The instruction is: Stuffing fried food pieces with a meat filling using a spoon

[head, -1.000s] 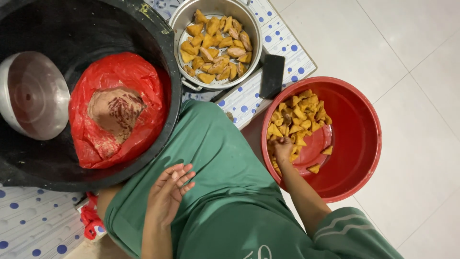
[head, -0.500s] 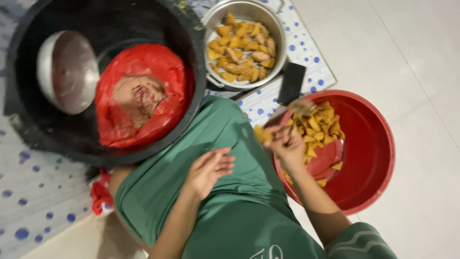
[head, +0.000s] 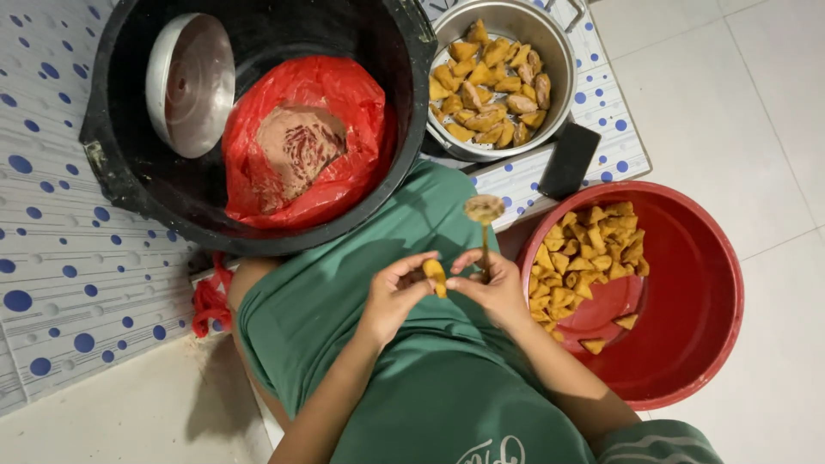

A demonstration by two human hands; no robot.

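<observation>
One camera only, worn on the person's head, looked almost straight down over the green-clad lap [head: 404, 344] to the floor. It sat close: the hands, left hand [head: 397, 292] and right hand [head: 491, 288], met just below the middle of the frame. The black tub [head: 120, 172] filled the upper left, the metal pot [head: 563, 69] the upper middle, the red basin [head: 713, 292] the right (its rim nearly whole in view). With no second view, nothing was shared between cameras.

Tile floor [head: 756, 103] w/ dotted mat [head: 77, 283], red basin [head: 696, 344].
</observation>
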